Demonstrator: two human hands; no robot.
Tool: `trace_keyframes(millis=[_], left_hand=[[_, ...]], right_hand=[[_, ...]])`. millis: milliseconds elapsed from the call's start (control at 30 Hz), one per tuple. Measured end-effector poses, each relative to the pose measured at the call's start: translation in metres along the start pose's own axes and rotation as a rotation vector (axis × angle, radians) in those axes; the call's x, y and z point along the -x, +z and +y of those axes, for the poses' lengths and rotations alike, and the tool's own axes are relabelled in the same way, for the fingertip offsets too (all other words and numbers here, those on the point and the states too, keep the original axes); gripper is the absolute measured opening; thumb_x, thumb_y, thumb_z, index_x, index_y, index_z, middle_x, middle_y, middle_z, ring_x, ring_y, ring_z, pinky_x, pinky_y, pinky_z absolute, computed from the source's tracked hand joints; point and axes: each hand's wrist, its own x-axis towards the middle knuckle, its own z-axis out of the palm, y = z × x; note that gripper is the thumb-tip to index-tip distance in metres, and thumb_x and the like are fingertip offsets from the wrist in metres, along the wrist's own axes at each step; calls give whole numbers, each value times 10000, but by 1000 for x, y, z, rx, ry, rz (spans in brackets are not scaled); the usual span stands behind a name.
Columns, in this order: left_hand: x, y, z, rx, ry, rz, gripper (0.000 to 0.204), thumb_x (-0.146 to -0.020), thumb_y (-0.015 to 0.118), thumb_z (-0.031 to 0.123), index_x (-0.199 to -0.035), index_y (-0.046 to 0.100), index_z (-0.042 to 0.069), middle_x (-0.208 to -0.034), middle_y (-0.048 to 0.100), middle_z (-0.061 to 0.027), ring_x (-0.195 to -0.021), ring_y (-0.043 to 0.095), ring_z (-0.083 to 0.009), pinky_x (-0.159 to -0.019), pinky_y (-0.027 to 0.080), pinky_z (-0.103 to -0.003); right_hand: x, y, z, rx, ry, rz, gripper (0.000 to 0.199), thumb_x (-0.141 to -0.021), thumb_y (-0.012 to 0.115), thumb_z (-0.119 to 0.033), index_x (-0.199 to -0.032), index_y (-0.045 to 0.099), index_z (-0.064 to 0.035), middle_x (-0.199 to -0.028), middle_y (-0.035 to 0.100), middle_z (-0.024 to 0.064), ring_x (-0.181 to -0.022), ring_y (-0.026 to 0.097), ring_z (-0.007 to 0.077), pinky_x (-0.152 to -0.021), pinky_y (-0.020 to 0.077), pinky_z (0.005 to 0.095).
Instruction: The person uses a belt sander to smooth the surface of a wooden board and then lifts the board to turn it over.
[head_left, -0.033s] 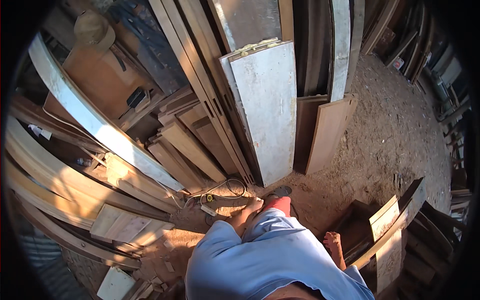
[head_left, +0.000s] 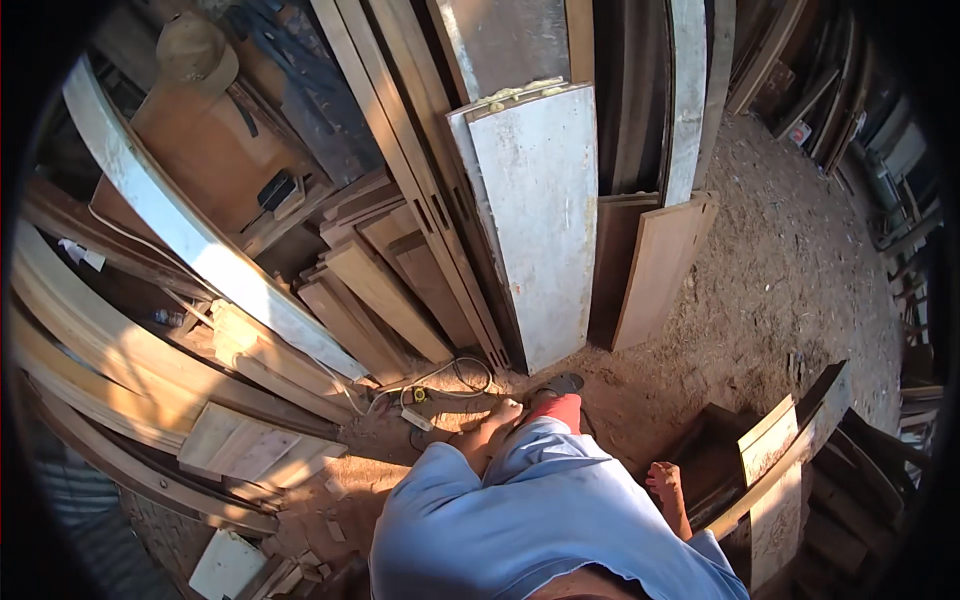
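Observation:
My left hand (head_left: pixel 488 430) hangs in front of my light blue shirt (head_left: pixel 520 530), above the sawdust floor, its fingers loosely apart and holding nothing. It is nearest to a white power cable (head_left: pixel 440 375) with a small plug block lying at the foot of the boards. My right hand (head_left: pixel 664 484) hangs at my right side, close to a short upright plank (head_left: pixel 768 440). Its fingers look curled, and their grip is too small to make out. A red trouser leg (head_left: pixel 556 408) and a dark shoe (head_left: pixel 562 383) show below me.
A pale grey board (head_left: pixel 530 220) and many brown planks (head_left: pixel 655 265) lean upright ahead. Long curved timbers (head_left: pixel 190 235) and offcuts (head_left: pixel 245 440) pile up on the left. A cap (head_left: pixel 195 50) sits on a panel at top left. Sawdust floor (head_left: pixel 790 270) spreads to the right.

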Motion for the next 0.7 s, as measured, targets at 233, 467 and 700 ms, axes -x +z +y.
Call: trace_keyframes(millis=[233,467,700], left_hand=[[50,-9,-48,-4,-196,-26,402,-923,521,362,-867,732,24,-876,731,-227,-867,711,-383,-766,529,-481],[14,18,-50,-33,-55,22,377,-920,561,336,-947,760,17,-918,745,-208,-920,719,-330,-792,522,-444],[-14,25,2,55,50,-90,449,-925,487,420,-831,697,34,-770,698,-204,-747,700,-352,-731,531,-483]], right_hand=[[-6,13,-52,25,-172,-62,190,-965,588,-203,-1029,699,-63,-867,672,24,-737,667,149,-582,484,288],[3,38,-34,-45,-169,-79,218,-970,577,-182,-771,602,-99,-650,547,-12,-533,511,96,-444,358,264],[54,39,10,48,-113,-46,186,-907,599,-147,-783,673,-30,-659,611,36,-604,555,136,-518,417,317]])
